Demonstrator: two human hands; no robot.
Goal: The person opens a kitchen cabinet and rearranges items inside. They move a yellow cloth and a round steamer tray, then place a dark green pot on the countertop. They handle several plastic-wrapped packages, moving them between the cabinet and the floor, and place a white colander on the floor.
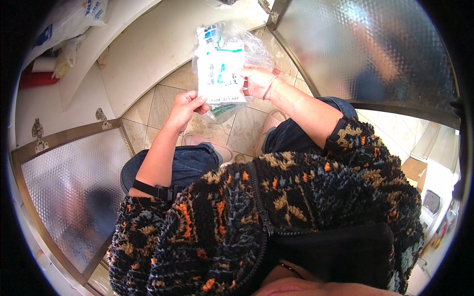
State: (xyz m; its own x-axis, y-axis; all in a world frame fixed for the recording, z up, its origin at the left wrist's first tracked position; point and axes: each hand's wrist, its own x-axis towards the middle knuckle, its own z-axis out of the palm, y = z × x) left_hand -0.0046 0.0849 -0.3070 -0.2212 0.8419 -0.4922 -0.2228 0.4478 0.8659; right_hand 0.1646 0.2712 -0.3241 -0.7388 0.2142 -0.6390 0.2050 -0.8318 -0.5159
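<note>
A white printed packet [224,76] with green and blue writing is held flat between my hands, over the tiled floor. My left hand [188,105] pinches its lower left corner between thumb and fingers. At the right edge, my right hand [256,80] grips the same packet, its fingers partly hidden underneath. Behind and around it spreads a clear plastic bag [255,46], with more printed packaging [206,34] showing at the top left. Part of the bag with a green print hangs below the packet. What else the bag contains is hidden.
Two textured-glass cabinet doors stand open, one at the left [74,192] and one at the right [370,48]. Inside the white cabinet [166,40], plastic bags [74,18] and a red item [39,78] sit at the upper left. My pink slippers [218,148] rest on floor tiles [163,100].
</note>
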